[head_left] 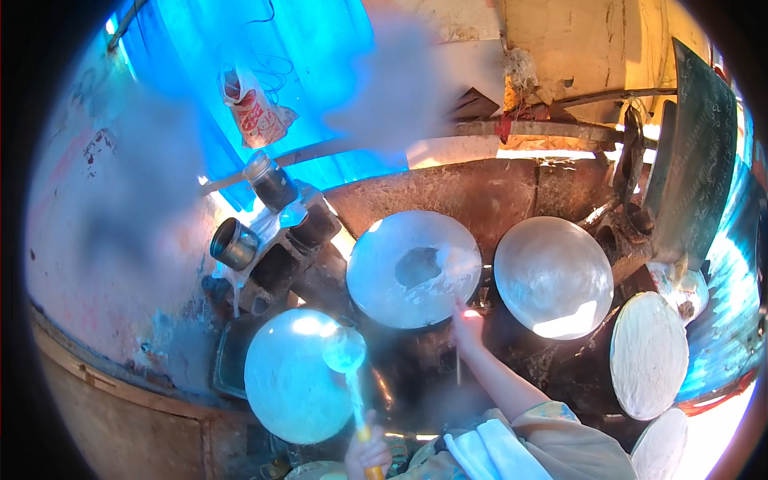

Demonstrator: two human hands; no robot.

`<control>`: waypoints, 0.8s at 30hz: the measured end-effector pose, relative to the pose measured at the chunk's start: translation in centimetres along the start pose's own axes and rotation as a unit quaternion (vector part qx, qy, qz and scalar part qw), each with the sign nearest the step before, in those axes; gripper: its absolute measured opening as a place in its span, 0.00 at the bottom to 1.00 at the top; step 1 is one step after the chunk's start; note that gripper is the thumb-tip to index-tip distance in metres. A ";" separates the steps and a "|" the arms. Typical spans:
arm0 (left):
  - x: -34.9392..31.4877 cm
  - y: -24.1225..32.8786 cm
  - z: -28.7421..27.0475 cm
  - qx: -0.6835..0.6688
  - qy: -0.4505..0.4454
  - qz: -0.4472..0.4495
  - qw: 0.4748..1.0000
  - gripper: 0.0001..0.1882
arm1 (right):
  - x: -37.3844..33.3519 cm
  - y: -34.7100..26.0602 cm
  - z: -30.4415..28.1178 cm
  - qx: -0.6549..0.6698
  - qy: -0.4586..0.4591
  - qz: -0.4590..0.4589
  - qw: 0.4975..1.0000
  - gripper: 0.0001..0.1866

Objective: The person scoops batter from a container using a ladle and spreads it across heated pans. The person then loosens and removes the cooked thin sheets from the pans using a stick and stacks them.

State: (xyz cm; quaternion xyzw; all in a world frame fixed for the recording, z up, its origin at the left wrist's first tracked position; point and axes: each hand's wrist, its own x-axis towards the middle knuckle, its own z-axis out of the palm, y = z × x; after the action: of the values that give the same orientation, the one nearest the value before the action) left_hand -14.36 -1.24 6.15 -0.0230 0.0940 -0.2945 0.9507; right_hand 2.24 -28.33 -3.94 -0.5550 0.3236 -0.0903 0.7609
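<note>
My left hand [368,452], at the lower edge, is closed round the yellow handle of a ladle [344,352]. The ladle's round, pale head lies over the right side of a large round pale surface [292,384] at the left; whether that is a pan or a full basin I cannot tell. My right hand [468,324] is closed at the near rim of the middle round pan [380,280], and a thin stick [458,366] shows below it. That pan has a whitish coating with a grey patch in it. To its right sits a shiny round metal pan [552,276].
Metal cans [234,242] stand on a ledge at the left, below a hanging plastic bag [256,112]. Two white-topped round things, one a disc [650,356], are at the right. A dark board [700,152] leans there. Hazy blurs cover parts of the view.
</note>
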 end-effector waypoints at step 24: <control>7.1 1.9 3.4 0.181 0.016 -0.102 0.978 0.28 | 4.7 -3.4 -2.6 -0.051 -0.040 0.042 0.997 0.14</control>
State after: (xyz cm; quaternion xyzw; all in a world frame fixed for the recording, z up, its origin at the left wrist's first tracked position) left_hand -6.90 -3.69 8.13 0.1445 0.0518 -0.4023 0.9026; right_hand 5.08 -34.00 -3.18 -0.5819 0.3202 -0.0196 0.7473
